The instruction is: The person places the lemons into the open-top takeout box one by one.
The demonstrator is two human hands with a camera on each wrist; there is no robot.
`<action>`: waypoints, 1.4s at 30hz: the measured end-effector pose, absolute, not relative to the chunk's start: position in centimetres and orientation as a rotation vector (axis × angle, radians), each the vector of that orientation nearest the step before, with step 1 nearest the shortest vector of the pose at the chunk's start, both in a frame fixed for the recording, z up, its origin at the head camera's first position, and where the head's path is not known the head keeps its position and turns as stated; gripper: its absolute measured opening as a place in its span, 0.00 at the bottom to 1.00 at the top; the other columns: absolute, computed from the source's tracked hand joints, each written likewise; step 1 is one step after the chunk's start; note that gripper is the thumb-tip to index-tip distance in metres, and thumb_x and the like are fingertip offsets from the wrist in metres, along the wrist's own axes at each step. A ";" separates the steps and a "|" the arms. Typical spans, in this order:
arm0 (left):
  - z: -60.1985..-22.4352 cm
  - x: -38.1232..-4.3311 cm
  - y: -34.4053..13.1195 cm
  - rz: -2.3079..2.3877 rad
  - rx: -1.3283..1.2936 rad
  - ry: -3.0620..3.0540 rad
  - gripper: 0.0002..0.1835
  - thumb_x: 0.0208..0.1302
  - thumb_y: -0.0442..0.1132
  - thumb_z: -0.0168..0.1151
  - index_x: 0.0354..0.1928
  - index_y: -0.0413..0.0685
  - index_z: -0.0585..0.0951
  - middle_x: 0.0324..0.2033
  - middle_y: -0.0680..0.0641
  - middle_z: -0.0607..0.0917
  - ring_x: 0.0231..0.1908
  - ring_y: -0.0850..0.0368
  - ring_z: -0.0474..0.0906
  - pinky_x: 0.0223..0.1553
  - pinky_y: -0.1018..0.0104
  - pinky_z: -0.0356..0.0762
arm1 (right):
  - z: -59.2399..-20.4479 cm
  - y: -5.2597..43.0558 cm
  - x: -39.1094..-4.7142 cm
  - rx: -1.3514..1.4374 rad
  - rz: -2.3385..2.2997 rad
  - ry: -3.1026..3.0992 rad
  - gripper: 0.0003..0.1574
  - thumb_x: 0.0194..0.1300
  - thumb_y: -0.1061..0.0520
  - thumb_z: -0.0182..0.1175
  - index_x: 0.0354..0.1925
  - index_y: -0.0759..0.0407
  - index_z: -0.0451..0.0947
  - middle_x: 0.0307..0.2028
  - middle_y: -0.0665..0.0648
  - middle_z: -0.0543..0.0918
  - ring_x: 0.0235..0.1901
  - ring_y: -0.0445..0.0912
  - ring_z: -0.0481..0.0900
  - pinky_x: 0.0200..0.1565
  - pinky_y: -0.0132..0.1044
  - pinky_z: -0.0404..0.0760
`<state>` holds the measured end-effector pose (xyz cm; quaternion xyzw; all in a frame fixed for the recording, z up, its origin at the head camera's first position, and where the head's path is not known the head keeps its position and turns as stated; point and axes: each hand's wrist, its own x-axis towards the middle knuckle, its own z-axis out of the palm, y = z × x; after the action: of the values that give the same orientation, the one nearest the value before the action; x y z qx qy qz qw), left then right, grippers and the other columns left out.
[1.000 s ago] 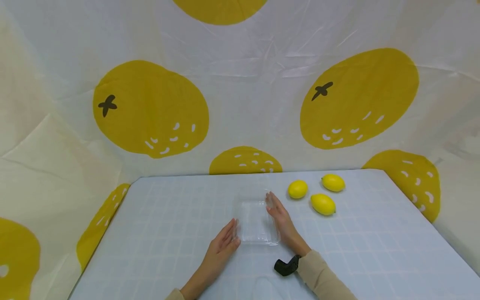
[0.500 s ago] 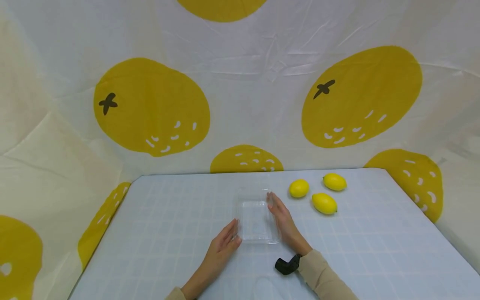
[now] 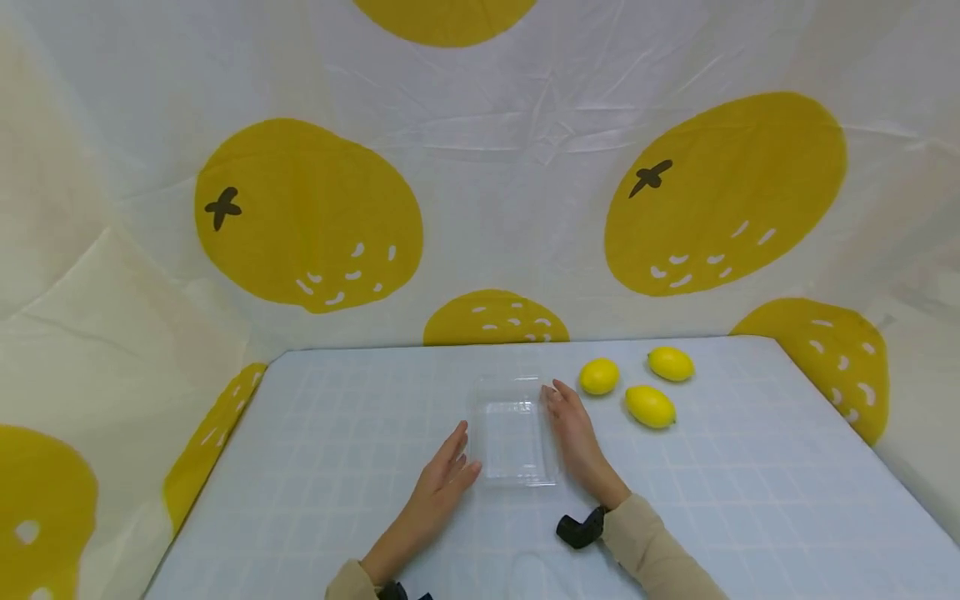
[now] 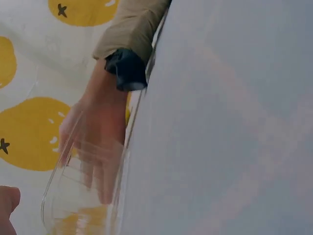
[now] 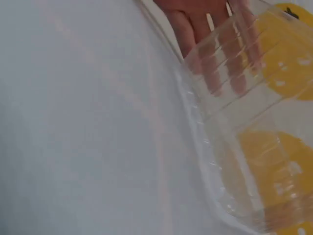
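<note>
Loosely, the left hand [image 3: 437, 486] and right hand [image 3: 576, 435], fingers extended and unclenched, flank a clear plastic container [image 3: 513, 443], while three lemons [image 3: 650, 407] lie near the latter hand's outer side.

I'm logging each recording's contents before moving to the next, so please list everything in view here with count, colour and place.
Container: 1, clear, on the table between the hands
Lemons: 3, yellow, beyond the right hand toward the table's back right
Table: 1, pale blue with whitish grid lines, under everything
Faint outline: 1, clear, near edge of the head view; too faint to name
Backdrop: white with yellow fruit prints, behind and beside the table
Sleeves: 2, beige, on the forearms
Wrist devices: 2, black, one per wrist
Left hand: 1, bare, left of the container
Right hand: 1, bare, right of it
</note>
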<state>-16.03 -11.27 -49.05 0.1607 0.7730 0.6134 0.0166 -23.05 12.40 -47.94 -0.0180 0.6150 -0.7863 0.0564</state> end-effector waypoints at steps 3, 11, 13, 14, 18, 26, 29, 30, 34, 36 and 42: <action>-48.5 -16.6 -11.7 1.688 0.580 2.613 0.40 0.65 0.50 0.56 0.74 0.51 0.49 0.72 0.48 0.52 0.70 0.54 0.49 0.67 0.53 0.54 | -47.0 13.2 -23.2 -0.061 -2.175 1.984 0.37 0.75 0.50 0.39 0.72 0.63 0.39 0.71 0.64 0.50 0.71 0.53 0.47 0.70 0.47 0.48; -46.8 -18.0 -12.7 0.928 0.933 3.124 0.45 0.63 0.64 0.49 0.73 0.48 0.48 0.73 0.50 0.46 0.72 0.48 0.41 0.67 0.46 0.51 | -43.5 16.6 -20.8 -0.279 -1.507 2.510 0.43 0.68 0.33 0.43 0.70 0.57 0.56 0.68 0.59 0.61 0.68 0.55 0.57 0.66 0.56 0.57; -46.5 -18.4 -12.8 0.826 0.982 3.174 0.46 0.62 0.65 0.49 0.73 0.47 0.50 0.73 0.49 0.46 0.72 0.48 0.41 0.68 0.47 0.49 | -42.7 17.6 -20.5 -0.371 -1.457 2.636 0.37 0.69 0.37 0.45 0.65 0.59 0.66 0.62 0.59 0.71 0.62 0.54 0.67 0.61 0.53 0.67; -46.5 -18.6 -12.7 0.789 1.004 3.189 0.46 0.62 0.65 0.49 0.73 0.46 0.50 0.73 0.49 0.46 0.72 0.48 0.41 0.69 0.47 0.48 | -42.3 18.1 -20.4 -0.407 -1.459 2.691 0.33 0.70 0.39 0.46 0.61 0.60 0.70 0.58 0.59 0.75 0.58 0.53 0.72 0.58 0.50 0.72; -46.3 -19.2 -12.5 0.706 1.058 3.220 0.47 0.61 0.66 0.49 0.73 0.44 0.50 0.73 0.47 0.47 0.72 0.45 0.43 0.68 0.45 0.47 | -41.0 20.6 -20.4 -0.477 -1.663 2.805 0.21 0.71 0.49 0.49 0.51 0.61 0.78 0.47 0.58 0.83 0.47 0.46 0.80 0.50 0.31 0.78; -47.0 -20.2 -12.1 0.608 1.052 3.219 0.47 0.61 0.70 0.43 0.73 0.48 0.49 0.73 0.48 0.44 0.72 0.45 0.43 0.68 0.44 0.45 | -41.7 26.2 -21.5 -0.369 -2.162 2.643 0.21 0.70 0.53 0.50 0.51 0.69 0.75 0.47 0.59 0.82 0.49 0.43 0.77 0.53 0.23 0.71; -47.3 -20.5 -12.1 0.613 1.058 3.211 0.47 0.61 0.70 0.44 0.74 0.49 0.49 0.73 0.47 0.44 0.72 0.44 0.42 0.68 0.43 0.44 | -43.0 27.7 -22.1 -0.338 -2.269 2.545 0.22 0.70 0.54 0.50 0.54 0.70 0.73 0.50 0.57 0.81 0.54 0.45 0.72 0.55 0.24 0.67; -47.4 -20.6 -12.1 0.620 1.071 3.211 0.46 0.61 0.69 0.44 0.73 0.49 0.49 0.73 0.46 0.45 0.72 0.44 0.42 0.68 0.43 0.45 | -43.5 28.1 -22.3 -0.340 -2.299 2.514 0.22 0.70 0.55 0.50 0.55 0.70 0.73 0.52 0.57 0.81 0.56 0.45 0.71 0.55 0.25 0.66; -48.1 -20.9 -12.3 0.676 1.122 3.204 0.45 0.61 0.64 0.49 0.73 0.48 0.51 0.73 0.43 0.49 0.71 0.42 0.44 0.67 0.41 0.47 | -45.9 29.4 -23.1 -0.444 -2.362 2.374 0.22 0.71 0.63 0.46 0.59 0.74 0.67 0.59 0.63 0.73 0.62 0.48 0.63 0.59 0.28 0.63; -48.5 -21.0 -12.5 0.706 1.139 3.203 0.44 0.62 0.63 0.50 0.73 0.48 0.52 0.72 0.42 0.50 0.71 0.41 0.44 0.66 0.41 0.48 | -46.9 29.8 -23.3 -0.471 -2.352 2.325 0.23 0.71 0.65 0.44 0.62 0.73 0.64 0.62 0.65 0.69 0.63 0.49 0.61 0.59 0.28 0.62; -49.6 -21.3 -13.1 0.887 1.183 3.173 0.42 0.63 0.60 0.49 0.72 0.46 0.54 0.72 0.41 0.52 0.70 0.39 0.46 0.66 0.40 0.49 | -48.8 30.4 -23.2 -0.543 -2.248 2.273 0.27 0.71 0.66 0.42 0.66 0.70 0.58 0.68 0.65 0.61 0.68 0.48 0.56 0.61 0.22 0.61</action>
<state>-21.27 -13.07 -49.58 0.3326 0.8918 0.2492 -0.1787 -23.20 30.41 -48.83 -0.1674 0.7000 -0.6924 -0.0505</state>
